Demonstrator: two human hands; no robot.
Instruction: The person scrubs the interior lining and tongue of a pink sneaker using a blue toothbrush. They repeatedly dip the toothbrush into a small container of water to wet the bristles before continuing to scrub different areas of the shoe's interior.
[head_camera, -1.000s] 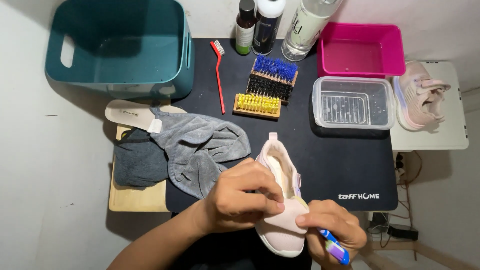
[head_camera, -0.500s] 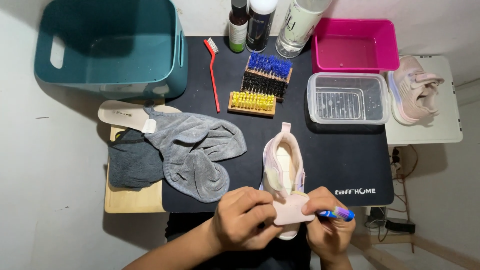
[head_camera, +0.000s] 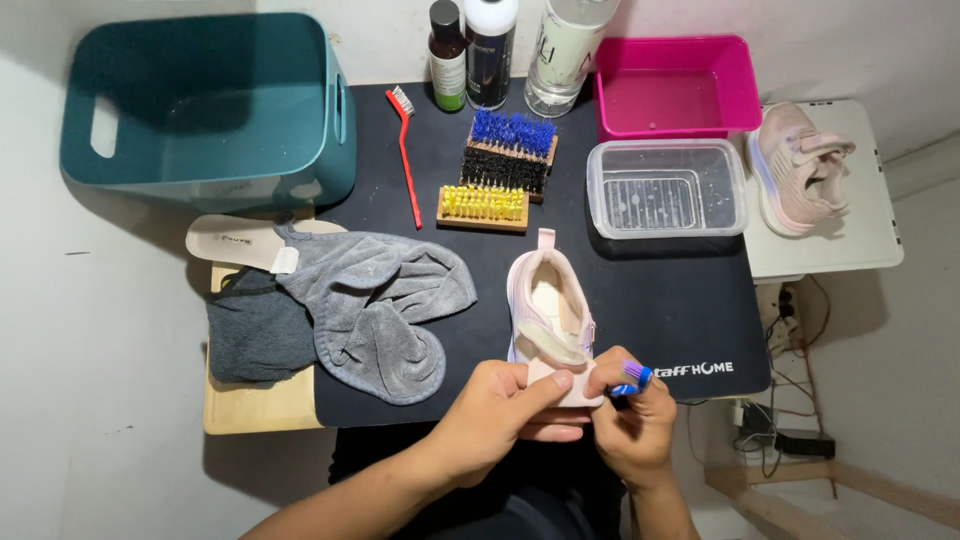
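A deep teal plastic bin (head_camera: 205, 105) is standing at the far left, and below it a pale flat insole (head_camera: 235, 242) is lying beside a crumpled grey terry cloth (head_camera: 375, 305) that is spilling from a wooden board (head_camera: 255, 410) onto the black mat (head_camera: 680, 310). A thin red brush (head_camera: 405, 150) is lying lengthwise, with a blue-and-black bristle block (head_camera: 510, 150) and a yellow-bristled wooden brush (head_camera: 483, 207) beside it. The left hand (head_camera: 500, 410) is reaching in from below, thumb and fingers pinching the toe end of the pink shoe (head_camera: 550, 320), which is sitting at the near edge of the mat; its long axis is running away from the person, heel tab pointing to the far side, toe toward the body, its soft opening facing up. The right hand (head_camera: 630, 425) is curling tightly around a small blue-headed brush (head_camera: 635, 377), pressing it against the toe. Farther right a clear ribbed plastic tub (head_camera: 665, 187) is sitting in front of a glossy magenta tray (head_camera: 675, 85), and a second pink shoe (head_camera: 800, 165) is resting on a white stand (head_camera: 860, 235).
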